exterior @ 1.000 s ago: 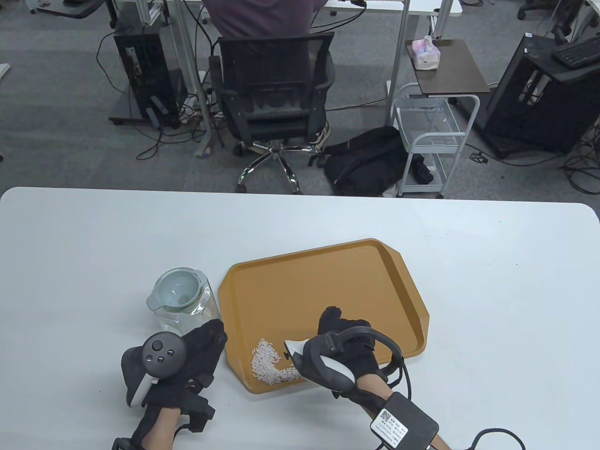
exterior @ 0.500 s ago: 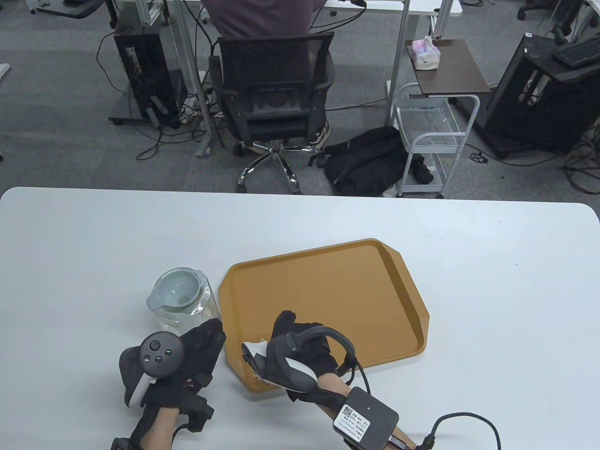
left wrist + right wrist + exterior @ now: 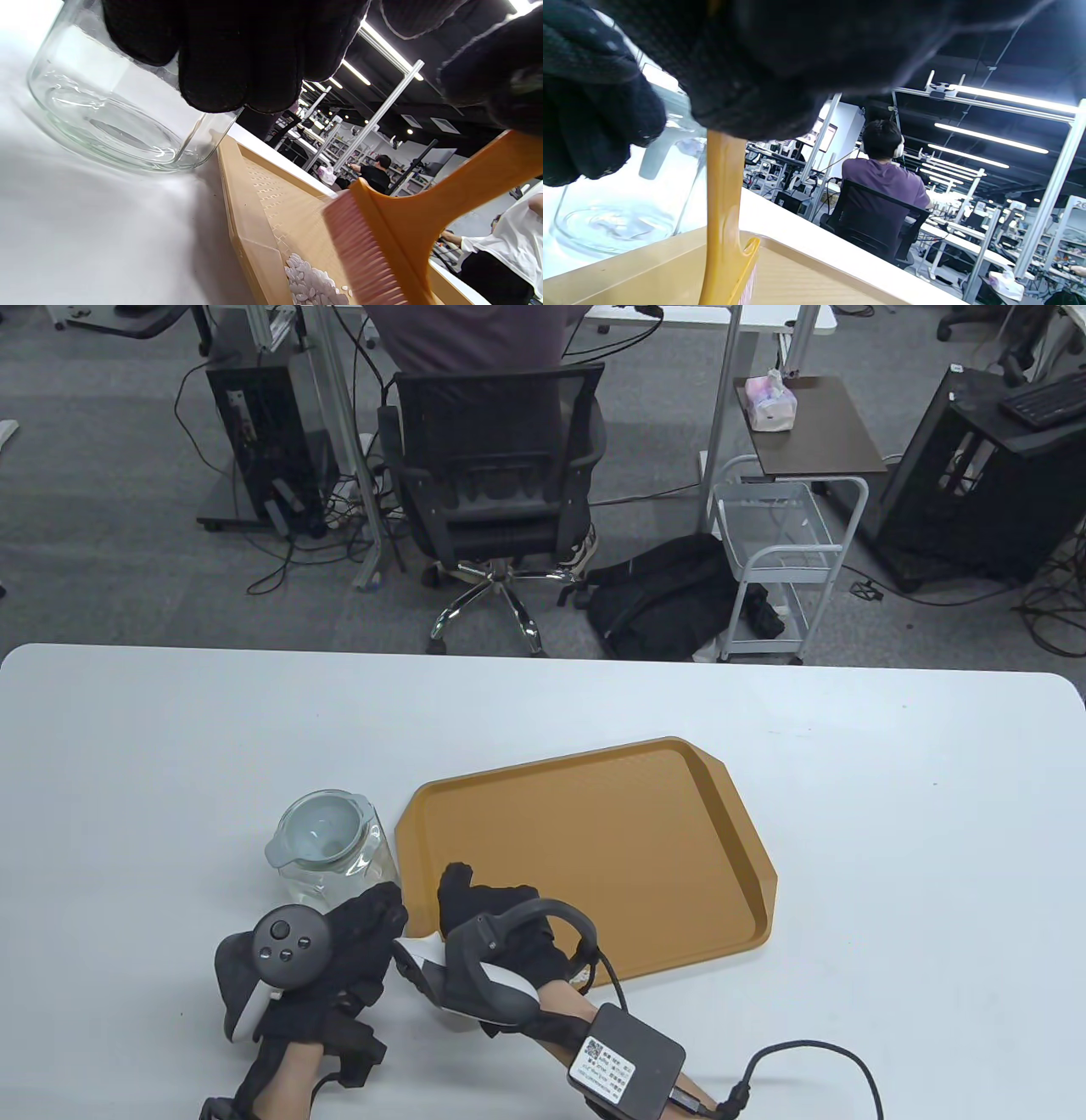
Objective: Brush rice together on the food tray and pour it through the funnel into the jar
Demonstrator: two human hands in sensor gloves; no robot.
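An orange food tray [image 3: 611, 823] lies mid-table. Left of it stands a glass jar [image 3: 376, 857] with a grey funnel [image 3: 321, 830] in its mouth. My right hand [image 3: 496, 912] is over the tray's near-left corner and grips an orange brush [image 3: 394, 228] by its handle. The brush's pink bristles stand just behind a small pile of rice [image 3: 312, 286]. In the table view the hand hides both. My left hand [image 3: 365, 925] lies beside the jar [image 3: 106, 123], its fingers relaxed against the glass near the tray's left edge. The brush [image 3: 725, 241] hangs upright over the tray [image 3: 806, 275].
White table around the tray, with its far edge [image 3: 543, 657] beyond. A cable [image 3: 814, 1056] runs from the box on my right wrist. Behind the table are an office chair [image 3: 496, 475] with a seated person, a black backpack [image 3: 670, 598] and a white cart [image 3: 780, 560].
My right hand swept the brush leftward along the tray's near edge, from the middle to the near-left corner, and now covers the rice. The left hand stayed by the jar.
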